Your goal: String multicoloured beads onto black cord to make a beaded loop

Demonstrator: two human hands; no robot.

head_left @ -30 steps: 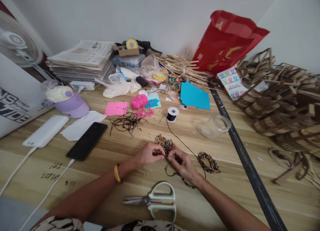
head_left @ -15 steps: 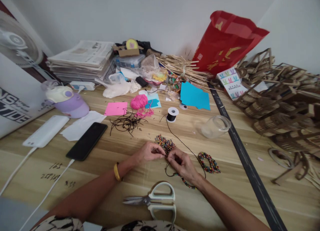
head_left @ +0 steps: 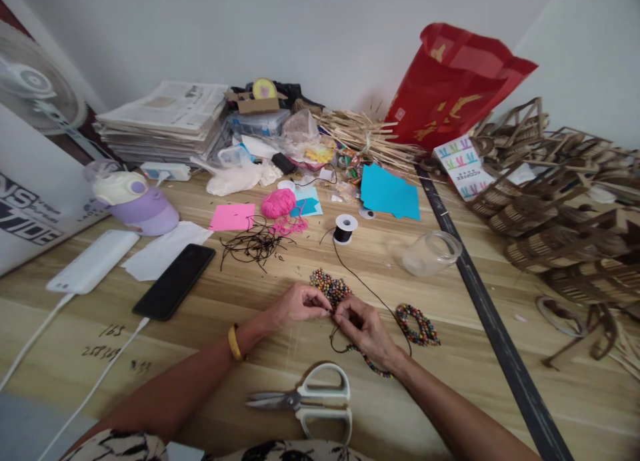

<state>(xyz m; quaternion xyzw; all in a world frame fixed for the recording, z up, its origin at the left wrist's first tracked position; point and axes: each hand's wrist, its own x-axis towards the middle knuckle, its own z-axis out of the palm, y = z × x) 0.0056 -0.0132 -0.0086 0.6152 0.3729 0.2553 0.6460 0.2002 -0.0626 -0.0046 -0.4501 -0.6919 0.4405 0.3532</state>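
Observation:
The fingertips of my left hand (head_left: 303, 303) are pinched around a tiny dark bead, just in front of a pile of loose multicoloured beads (head_left: 330, 286). Close against them, my right hand (head_left: 364, 324) is closed on a thin black cord (head_left: 367, 286); its fingers partly hide the cord's end. That cord runs back to a white spool (head_left: 345, 228) wound with black. A strung row of beads (head_left: 377, 368) hangs from the cord beneath my right wrist. To the right lies a coiled beaded strand (head_left: 417, 326). White-handled scissors (head_left: 305, 401) rest nearest to me.
A black phone (head_left: 174, 282) and a white power bank (head_left: 93, 261) lie at left with cables. Beyond my hands are tangled black cords (head_left: 255, 244), pink yarn (head_left: 279, 203) and a glass jar (head_left: 433, 253). Woven baskets (head_left: 560, 228) crowd the right side.

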